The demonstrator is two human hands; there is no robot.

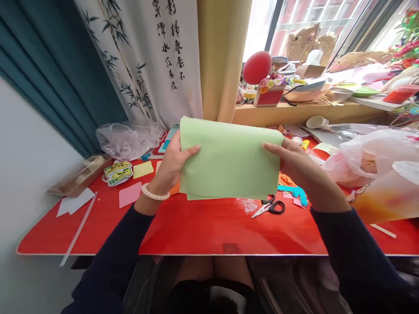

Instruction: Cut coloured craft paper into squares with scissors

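A light green sheet of paper, bent over along its top edge, is held up above the red table. My left hand grips its left side, thumb on the front face, with a beaded cream band on the wrist. At the right side, near the top corner, my right hand pinches the sheet, thumb also in front. The fingers behind the paper are hidden. Black-handled scissors lie on the table below the sheet's lower right corner.
On the red table lie a pink note, a yellow note and blue paper scraps. Plastic bags crowd the right side. A clear bag sits at the back left. The windowsill holds craft items.
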